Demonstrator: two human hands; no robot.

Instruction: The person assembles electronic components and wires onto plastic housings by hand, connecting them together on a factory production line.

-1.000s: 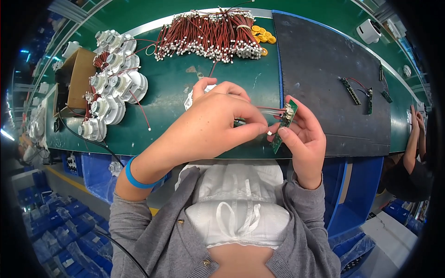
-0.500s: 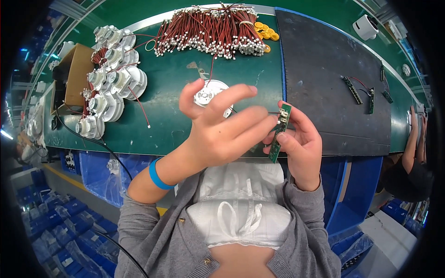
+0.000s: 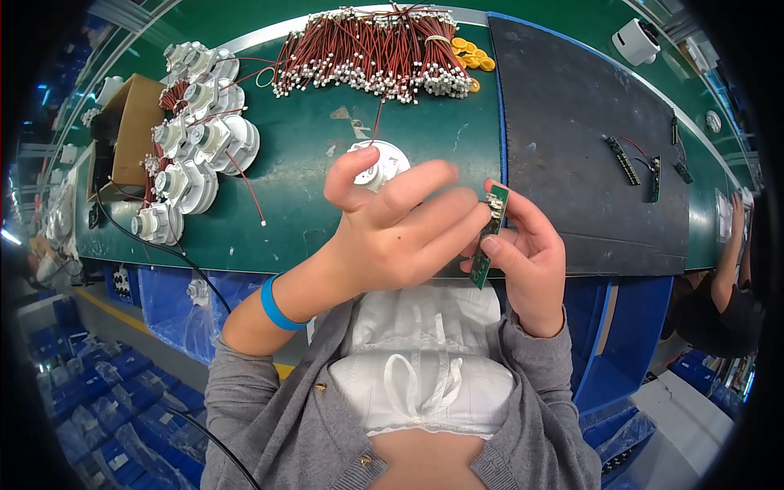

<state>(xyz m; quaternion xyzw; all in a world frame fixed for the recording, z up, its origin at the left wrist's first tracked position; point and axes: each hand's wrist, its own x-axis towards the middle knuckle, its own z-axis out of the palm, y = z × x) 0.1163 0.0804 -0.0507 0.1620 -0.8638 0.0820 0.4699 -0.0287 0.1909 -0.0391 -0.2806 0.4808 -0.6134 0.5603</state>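
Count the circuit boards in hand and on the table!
5: held board in the right hand; a left board and right board on the black mat; an upper board and lower board near its right edge. Some may be hidden.

Yellow rounds [image 3: 471, 55]: a little heap at the far side of the green table [image 3: 302, 155], just left of the dark mat.
Dark mat [image 3: 572, 155]: flat on the right, with blue down its left edge.
Brown box [image 3: 140, 131]: at the left end.
White gadget [image 3: 636, 42]: far right, past the mat.
Blue bins [image 3: 629, 335]: low down, near right.
Black cord [image 3: 198, 269]: droops over the table's near edge, left.
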